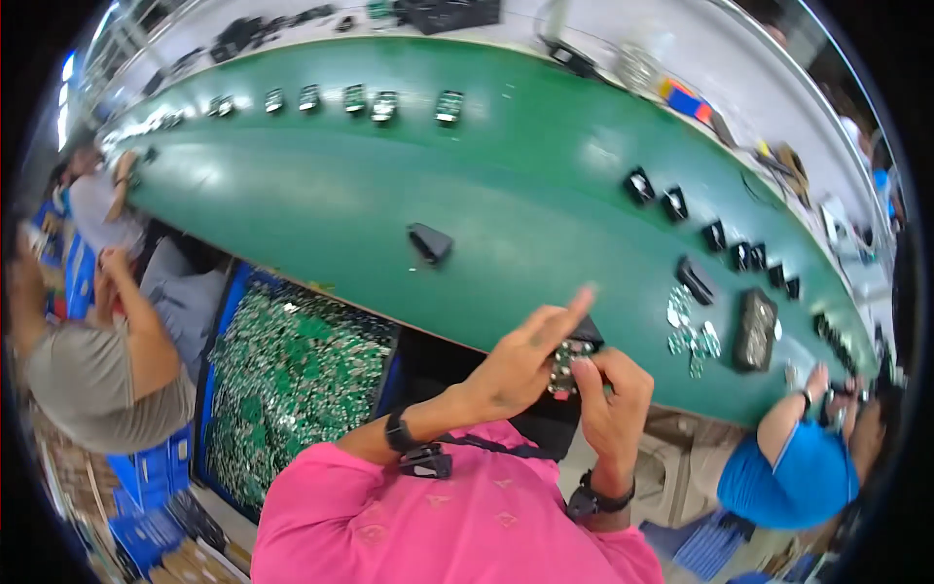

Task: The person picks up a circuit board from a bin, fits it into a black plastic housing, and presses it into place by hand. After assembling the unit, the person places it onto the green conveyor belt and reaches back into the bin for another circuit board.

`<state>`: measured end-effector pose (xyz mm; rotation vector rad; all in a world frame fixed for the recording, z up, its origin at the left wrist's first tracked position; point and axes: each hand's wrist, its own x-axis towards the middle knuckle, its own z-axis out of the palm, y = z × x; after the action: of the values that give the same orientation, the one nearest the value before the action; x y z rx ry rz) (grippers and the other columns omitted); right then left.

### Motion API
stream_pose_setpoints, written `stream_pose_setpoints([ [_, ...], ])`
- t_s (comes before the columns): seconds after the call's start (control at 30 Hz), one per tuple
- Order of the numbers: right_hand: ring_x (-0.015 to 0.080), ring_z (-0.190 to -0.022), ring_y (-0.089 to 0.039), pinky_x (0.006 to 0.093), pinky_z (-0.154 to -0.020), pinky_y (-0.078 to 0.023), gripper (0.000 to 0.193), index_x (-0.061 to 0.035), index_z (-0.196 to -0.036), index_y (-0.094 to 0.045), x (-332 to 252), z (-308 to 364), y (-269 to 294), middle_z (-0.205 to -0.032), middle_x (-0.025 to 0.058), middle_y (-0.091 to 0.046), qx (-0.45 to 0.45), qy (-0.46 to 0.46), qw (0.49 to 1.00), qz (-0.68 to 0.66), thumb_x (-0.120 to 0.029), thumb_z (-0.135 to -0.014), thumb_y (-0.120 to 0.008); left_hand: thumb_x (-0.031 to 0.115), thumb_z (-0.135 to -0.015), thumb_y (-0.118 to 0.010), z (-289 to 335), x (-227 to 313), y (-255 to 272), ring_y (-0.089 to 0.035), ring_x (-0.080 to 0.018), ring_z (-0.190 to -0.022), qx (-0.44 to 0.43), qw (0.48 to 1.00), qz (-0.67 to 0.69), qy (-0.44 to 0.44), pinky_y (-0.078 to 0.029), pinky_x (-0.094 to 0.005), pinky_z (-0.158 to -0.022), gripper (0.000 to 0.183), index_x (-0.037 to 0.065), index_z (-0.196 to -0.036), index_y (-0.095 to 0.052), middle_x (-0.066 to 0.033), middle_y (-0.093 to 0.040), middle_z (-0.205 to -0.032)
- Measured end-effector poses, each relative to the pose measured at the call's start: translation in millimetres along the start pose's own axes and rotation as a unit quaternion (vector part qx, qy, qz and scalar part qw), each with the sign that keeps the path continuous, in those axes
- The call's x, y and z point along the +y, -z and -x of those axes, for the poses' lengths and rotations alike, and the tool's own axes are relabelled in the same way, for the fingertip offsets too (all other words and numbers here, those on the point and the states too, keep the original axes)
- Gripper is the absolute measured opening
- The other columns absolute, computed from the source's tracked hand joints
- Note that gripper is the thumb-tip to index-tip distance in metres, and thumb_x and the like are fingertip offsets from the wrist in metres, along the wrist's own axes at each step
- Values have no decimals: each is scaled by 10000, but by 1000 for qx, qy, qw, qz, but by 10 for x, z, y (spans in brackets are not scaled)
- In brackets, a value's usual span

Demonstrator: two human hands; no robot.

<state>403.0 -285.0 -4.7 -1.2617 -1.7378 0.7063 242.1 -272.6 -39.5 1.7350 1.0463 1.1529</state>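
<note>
Head view: both hands meet just below the near edge of the long green conveyor belt (389, 195), working on one small unit. The left hand (520, 355) is closed around a small green circuit board (562, 365), thumb and curled fingers pinching it while the index finger sticks out straight toward the belt. The right hand (613, 389) is closed too, its fingers gripping the same board from the right and pressing it against a black plastic housing (584, 343) that shows just above the knuckles. The board sits between the two hands, touching both, held up off the belt.

Judging from how things lie, the work on this unit is midway: board and housing are together in the hands, but whether the board is fully seated cannot be told, since the fingers cover the joint. Much is left: a blue bin (219, 321) to the person's left is heaped with loose green circuit boards (292, 380). On the belt a lone black housing (429, 241) lies well ahead of the hands, a row of black housings (715, 234) runs off to the right, and a few loose boards (686, 336) lie near a dark tray (755, 331).

Both forearms rise from the lower edge, elbows bent, wrists cocked inward, each with a dark wristband, over a pink shirt (438, 526). Other people sit at the belt on either side, with their own hands apart.
</note>
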Motion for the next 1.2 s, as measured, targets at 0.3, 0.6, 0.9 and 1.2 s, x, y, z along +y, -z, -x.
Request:
stream_pose_setpoints([
  [0.3,151,-523,-487,305,-494,-368,241,21,-737,-611,114,54,46,-609,70,-553,67,-47,997,-8,-128,-887,-727,-60,-902,-452,55,78,-27,-588,-144,-1084,-74,974,198,84,-487,-303,-933,556,1,-1451,-390,-109,-559,-1257],
  [0.6,85,-561,-494,270,-508,-400,242,29,-811,-615,176,49,-37,-637,58,-577,50,-101,993,31,-165,-900,-728,35,-969,-479,54,89,-36,-560,-57,-609,-22,969,178,169,-483,-211,-517,421,-4,-1386,-432,-118,-612,-1163],
  [0.9,81,-625,-571,253,-556,-459,288,19,-1207,-635,247,51,-24,-737,70,-666,-10,-90,996,-1,-162,-986,-597,23,-977,-452,-37,24,10,-648,-126,-649,-104,931,267,227,-540,-240,-552,443,-12,-1415,-392,-133,-578,-1170],
  [1.2,58,-713,-544,226,-606,-471,353,-11,-1340,-585,332,8,-319,-856,5,-637,-5,-87,990,-115,-112,-1005,-537,53,-981,-455,-22,36,61,-636,-121,-608,-55,972,151,174,-514,-273,-530,439,-35,-1409,-409,-94,-642,-861],
])
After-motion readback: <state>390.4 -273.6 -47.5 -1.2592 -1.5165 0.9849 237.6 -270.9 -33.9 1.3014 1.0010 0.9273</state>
